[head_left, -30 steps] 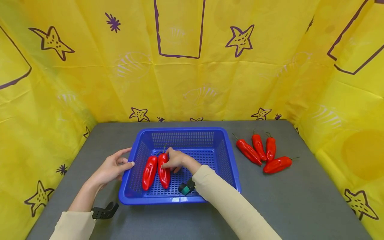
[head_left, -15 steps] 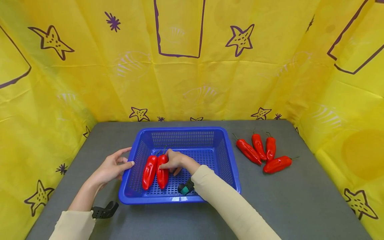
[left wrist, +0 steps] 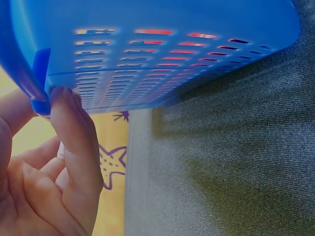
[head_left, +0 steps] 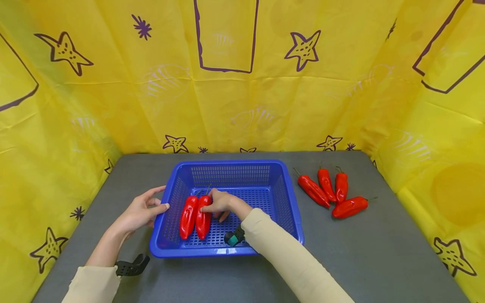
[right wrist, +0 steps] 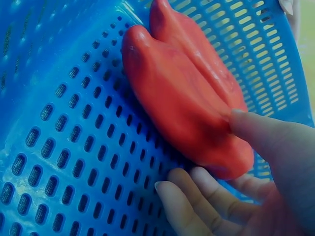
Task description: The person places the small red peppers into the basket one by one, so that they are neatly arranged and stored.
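Observation:
Inside a blue plastic basket (head_left: 227, 252) two red chili peppers lie side by side near its left wall. My right hand (head_left: 223, 203) grips the right-hand chili pepper (head_left: 203, 223) near its stem end. In the right wrist view the thumb presses on that pepper's (right wrist: 172, 98) top, and some fingers reach under its near end. The other chili pepper (head_left: 187, 219) touches it on the left. My left hand (head_left: 142, 211) holds the basket's left rim between thumb and fingers; the left wrist view shows this hand (left wrist: 59, 172) at the rim, beside the slotted wall (left wrist: 147, 17).
Several more red chili peppers (head_left: 350, 207) lie clustered on the grey tabletop (head_left: 379, 252), right of the basket. Yellow cloth (head_left: 227, 113) with starfish drawings walls the table at the back and both sides.
The right hand's chili pepper has shifted slightly left, closing the gap to its neighbour. My left hand stays at the rim, and the basket has hardly moved.

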Available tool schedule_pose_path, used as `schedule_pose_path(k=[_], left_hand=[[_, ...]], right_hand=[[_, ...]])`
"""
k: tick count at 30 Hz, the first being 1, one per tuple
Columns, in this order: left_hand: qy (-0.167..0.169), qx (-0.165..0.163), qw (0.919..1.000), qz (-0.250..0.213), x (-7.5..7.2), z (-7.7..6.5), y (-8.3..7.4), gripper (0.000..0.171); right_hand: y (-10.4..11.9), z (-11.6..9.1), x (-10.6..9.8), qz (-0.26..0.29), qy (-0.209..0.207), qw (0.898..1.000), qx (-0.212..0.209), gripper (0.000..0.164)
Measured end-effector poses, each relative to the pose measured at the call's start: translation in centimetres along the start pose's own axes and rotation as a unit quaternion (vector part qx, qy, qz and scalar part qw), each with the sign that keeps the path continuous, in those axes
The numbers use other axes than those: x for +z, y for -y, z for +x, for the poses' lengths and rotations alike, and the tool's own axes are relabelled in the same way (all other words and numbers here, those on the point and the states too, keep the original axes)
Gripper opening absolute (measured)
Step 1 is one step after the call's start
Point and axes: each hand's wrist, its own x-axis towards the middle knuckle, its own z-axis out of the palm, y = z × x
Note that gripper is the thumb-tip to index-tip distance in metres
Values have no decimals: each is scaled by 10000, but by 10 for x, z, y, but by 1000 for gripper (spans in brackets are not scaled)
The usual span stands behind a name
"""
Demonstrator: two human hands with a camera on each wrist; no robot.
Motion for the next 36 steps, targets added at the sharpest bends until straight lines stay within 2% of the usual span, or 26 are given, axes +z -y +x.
schedule_pose_path(k=[8, 18, 25, 32, 36], left_hand=[[10, 1, 10000, -43, 0, 0, 0, 75], [-5, -3, 10000, -9, 0, 0, 0, 75], [27, 27, 10000, -46, 0, 0, 0, 75], [22, 0, 10000, -88, 0, 0, 1, 74], [4, 5, 10000, -54, 0, 0, 1, 74]], right_hand=[[3, -3, -8, -60, -93, 9999, 55, 50], [5, -8, -26, -545, -449, 9974, -158, 40], [11, -18, -37, -797, -441, 9943, -556, 41], [17, -25, -46, -1268, -702, 9825, -1171, 38], [20, -30, -50, -1236, -742, 9793, -1421, 37]])
